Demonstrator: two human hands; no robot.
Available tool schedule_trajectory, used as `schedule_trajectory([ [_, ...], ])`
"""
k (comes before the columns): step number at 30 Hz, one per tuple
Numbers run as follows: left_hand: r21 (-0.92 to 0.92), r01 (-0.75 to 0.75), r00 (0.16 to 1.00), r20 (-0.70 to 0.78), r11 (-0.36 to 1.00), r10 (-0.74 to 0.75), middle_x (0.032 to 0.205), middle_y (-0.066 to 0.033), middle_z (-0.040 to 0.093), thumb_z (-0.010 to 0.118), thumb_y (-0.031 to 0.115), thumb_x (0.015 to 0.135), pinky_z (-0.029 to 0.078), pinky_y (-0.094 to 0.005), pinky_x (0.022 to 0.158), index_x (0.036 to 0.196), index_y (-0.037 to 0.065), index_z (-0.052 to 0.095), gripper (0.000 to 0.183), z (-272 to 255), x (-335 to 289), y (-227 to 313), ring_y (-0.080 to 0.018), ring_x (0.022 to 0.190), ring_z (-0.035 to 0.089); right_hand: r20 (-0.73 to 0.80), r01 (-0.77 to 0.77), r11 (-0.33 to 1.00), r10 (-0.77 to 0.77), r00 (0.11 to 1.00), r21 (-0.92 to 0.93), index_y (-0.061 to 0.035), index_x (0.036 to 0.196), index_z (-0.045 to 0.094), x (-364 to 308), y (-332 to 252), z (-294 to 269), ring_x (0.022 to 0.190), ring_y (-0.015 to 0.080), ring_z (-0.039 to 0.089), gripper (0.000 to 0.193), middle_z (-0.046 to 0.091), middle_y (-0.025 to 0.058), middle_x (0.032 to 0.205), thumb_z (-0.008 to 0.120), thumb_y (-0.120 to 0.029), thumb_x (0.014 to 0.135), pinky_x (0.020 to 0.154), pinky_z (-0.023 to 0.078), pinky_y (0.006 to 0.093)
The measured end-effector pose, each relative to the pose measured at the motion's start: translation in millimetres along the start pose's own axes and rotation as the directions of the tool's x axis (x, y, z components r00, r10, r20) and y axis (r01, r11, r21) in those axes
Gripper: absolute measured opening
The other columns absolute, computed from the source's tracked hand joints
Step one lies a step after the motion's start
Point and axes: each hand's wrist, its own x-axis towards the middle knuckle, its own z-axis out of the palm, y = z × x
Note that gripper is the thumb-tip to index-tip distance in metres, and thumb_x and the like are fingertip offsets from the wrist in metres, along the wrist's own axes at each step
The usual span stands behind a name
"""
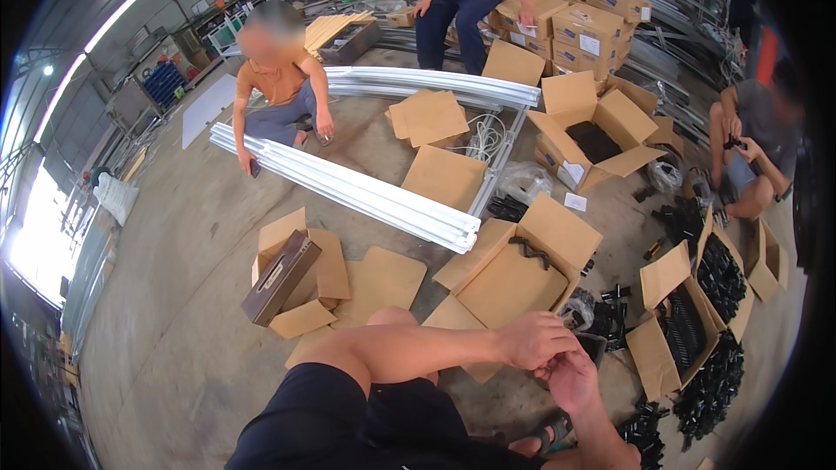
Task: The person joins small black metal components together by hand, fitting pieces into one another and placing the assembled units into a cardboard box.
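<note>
My left hand (534, 339) reaches across from the left, its fingers closed and meeting my right hand (572, 381). The right hand's fingers are curled in a pinch against the left's. Whatever lies between them is hidden. Just beyond my hands stands an open cardboard carton (488, 283), with a few black zigzag parts (529, 251) on the cardboard inside. Beside my right hand, small black plastic parts (610, 318) lie loose on the floor. Further right, another open carton (655, 364) holds rows of black parts (682, 331).
Long white metal profiles (348, 187) stretch across the floor, one end beside a crouching person (283, 91). Another person (758, 139) at the right handles a small black part. Someone sits near stacked cartons (588, 35). A dark brown box (283, 278) leans in a carton at left.
</note>
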Motion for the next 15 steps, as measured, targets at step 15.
schedule_trajectory([
  [15,0.000,0.122,0.992,0.016,0.992,-0.122,0.093,-0.0051,0.074,0.071,0.008,0.072,0.058,-0.0346,0.067,0.100,0.009,0.074,0.028,4,13,-2,-0.0243,0.077,0.072,-0.051,-0.054,0.999,0.054,0.997,0.005,-0.0080,0.114,0.059,3,5,-19,0.088,0.0163,0.066,0.021,0.065,0.0044,0.099,0.057,-0.025,0.102,0.081,0.054,0.0354],
])
